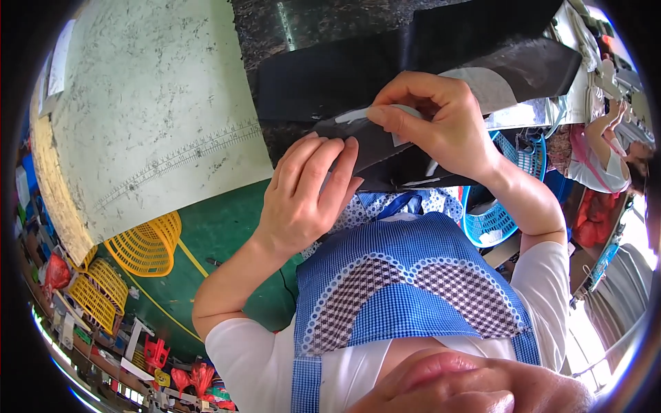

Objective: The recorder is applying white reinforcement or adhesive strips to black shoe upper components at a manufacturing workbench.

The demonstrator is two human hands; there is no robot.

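Observation:
My right hand (437,124) is closed in a pinch, thumb against forefinger, on a thin white strip (354,115) that lies along a flat dark sheet piece (379,146). My left hand (306,189) rests on the near left part of that piece, its fingers stretched out and slightly apart. The fingertips press close to the strip's left end. Larger black sheet pieces (330,76) lie just beyond both hands. A pale rounded patch (482,88) shows on the dark material to the right of my right hand.
At left, a pale worktop (151,103) carries a printed ruler scale. Yellow baskets (148,244) stand below its near edge, on the green floor (227,234). A blue basket (492,217) is beside my right arm. Another person (609,151) sits at the far right.

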